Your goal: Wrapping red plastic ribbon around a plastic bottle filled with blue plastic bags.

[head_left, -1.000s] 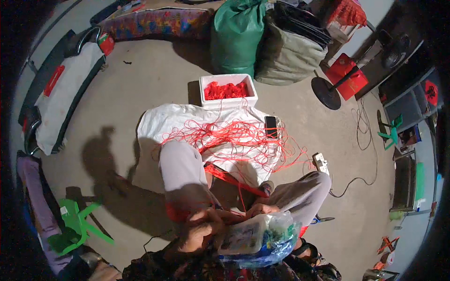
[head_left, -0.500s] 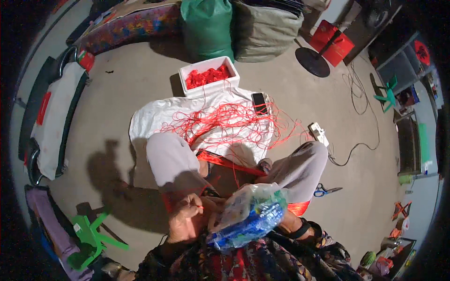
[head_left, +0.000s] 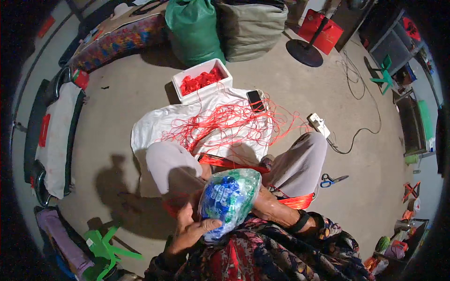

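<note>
The left hand (head_left: 193, 229) grips a clear plastic bag (head_left: 229, 199) with blue and green contents; the right hand (head_left: 266, 201), largely hidden, has an indeterminable grip.

The bag (head_left: 234, 201) was clear, its contents (head_left: 219, 192) blue and green. The cord (head_left: 220, 122) was orange-red, the sheet (head_left: 150, 126) and box (head_left: 206, 93) white, the phone (head_left: 255, 100) black. The trousers (head_left: 300, 164) were pale grey, the shirt (head_left: 281, 243) dark with a multicoloured pattern. The scissors (head_left: 333, 181) had blue handles; the left stool (head_left: 99, 246) was green.
</note>
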`<state>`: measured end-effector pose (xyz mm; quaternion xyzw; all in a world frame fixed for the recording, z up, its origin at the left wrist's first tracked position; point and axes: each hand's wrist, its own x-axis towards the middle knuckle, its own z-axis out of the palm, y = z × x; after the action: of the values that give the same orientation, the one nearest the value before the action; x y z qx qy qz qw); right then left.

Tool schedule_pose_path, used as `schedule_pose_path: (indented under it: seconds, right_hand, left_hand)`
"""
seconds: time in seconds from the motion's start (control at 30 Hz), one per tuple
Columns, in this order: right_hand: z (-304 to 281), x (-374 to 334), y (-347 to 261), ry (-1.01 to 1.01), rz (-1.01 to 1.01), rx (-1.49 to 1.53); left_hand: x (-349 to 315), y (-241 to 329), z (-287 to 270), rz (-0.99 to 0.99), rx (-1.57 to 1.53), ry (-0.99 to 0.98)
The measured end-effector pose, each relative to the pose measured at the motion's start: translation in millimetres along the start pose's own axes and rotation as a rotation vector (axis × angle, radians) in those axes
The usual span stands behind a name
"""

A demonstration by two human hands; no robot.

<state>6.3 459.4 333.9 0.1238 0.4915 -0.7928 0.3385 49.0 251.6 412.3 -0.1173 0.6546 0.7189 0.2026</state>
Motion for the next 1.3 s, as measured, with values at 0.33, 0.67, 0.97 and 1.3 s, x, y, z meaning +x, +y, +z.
schedule_pose_path:
  seconds: [0.33,0.67,0.97,1.3]
  right_hand:
    - [-3.8,-5.8,7.4,-0.013,-0.074,0.023]
    - [-13.8,-3.3,10.0,-0.106,-0.103,-0.020]
    - [-13.0,-18.8,-22.6,-0.124,-0.292,-0.318]
    - [-25.8,-26.3,-103.2,-0.421,-0.219,-0.817]
  left_hand:
    - [5.1,-0.7,-0.9,-0.209,0.017,-0.164]
    - [7.5,3.7,-2.8,-0.108,0.109,-0.271]
    - [20.8,7.7,2.3,-0.365,0.116,-0.338]
    - [43.9,15.8,-27.0,-0.168,-0.253,-0.142]
